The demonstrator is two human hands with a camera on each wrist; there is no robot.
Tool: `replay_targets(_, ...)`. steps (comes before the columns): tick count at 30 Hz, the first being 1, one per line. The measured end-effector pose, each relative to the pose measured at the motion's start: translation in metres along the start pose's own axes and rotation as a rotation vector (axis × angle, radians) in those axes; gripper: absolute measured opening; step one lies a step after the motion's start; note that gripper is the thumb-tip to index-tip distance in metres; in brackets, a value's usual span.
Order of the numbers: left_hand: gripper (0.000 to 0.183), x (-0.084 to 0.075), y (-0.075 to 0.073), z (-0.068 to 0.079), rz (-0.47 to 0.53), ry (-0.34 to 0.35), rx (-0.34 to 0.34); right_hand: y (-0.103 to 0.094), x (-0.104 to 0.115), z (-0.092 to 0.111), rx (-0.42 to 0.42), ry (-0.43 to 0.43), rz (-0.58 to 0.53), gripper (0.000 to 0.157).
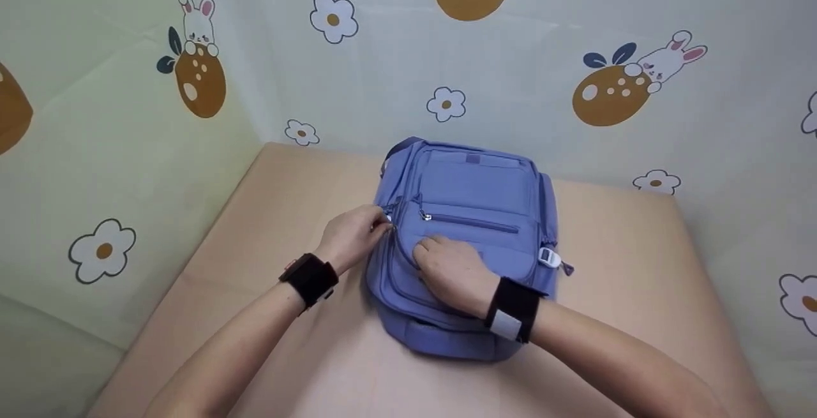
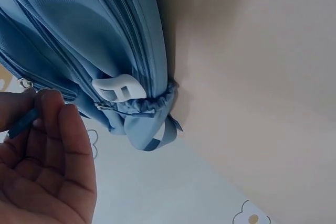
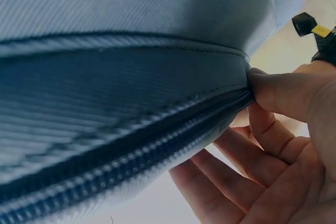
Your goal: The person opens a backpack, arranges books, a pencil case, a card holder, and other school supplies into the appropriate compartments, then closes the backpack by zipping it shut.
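A blue-purple backpack [image 1: 479, 182] lies front side up on the pinkish-beige surface. At its left edge is my left hand [image 1: 354, 236]; in the left wrist view, the thumb and index finger pinch a blue zipper pull [image 2: 23, 123], with the other fingers loosely bent. My right hand [image 1: 453, 271] is over the lower front of the bag. Up close in the right wrist view, that hand [image 3: 278, 156] pinches the bag's fabric edge [image 3: 247, 90] beside a closed zipper track [image 3: 126, 166] between thumb and index finger.
A white buckle [image 1: 549, 257] hangs at the bag's right side, and another white buckle [image 2: 119, 87] shows on its left side. A short front-pocket zipper [image 1: 472, 223] crosses the bag. Behind stands a pale curtain [image 1: 383, 73] printed with rabbits and flowers.
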State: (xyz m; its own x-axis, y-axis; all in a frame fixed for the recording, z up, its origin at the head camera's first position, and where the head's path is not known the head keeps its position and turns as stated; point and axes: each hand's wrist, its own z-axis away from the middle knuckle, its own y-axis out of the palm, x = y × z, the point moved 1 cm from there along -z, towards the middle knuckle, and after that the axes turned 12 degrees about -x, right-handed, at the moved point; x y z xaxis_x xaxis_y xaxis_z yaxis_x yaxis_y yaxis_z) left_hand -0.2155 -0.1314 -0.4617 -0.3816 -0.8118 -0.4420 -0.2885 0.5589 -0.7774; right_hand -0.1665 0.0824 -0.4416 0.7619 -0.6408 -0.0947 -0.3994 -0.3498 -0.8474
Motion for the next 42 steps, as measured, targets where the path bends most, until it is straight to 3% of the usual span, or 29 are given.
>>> replay_targets(10,0.011,0.009,0.019,-0.032,-0.033,-0.049,0.001,0.0,0.004,0.002,-0.004,-0.005,0.01,0.019)
replay_targets(16,0.012,0.012,0.029,-0.044,-0.041,-0.086,0.001,-0.001,0.006,0.002,0.001,-0.004,0.01,0.018)
replay_targets(31,0.014,0.016,0.031,-0.039,-0.059,-0.074,-0.002,0.003,0.006,0.002,-0.02,0.006,-0.011,0.019)
replay_targets(37,0.017,0.019,0.03,-0.036,-0.084,-0.06,-0.005,0.001,0.0,0.006,-0.002,0.06,-0.111,0.02)
replay_targets(42,0.026,0.027,0.027,-0.03,-0.101,-0.064,-0.053,-0.011,-0.011,0.019,-0.011,0.116,-0.229,0.008)
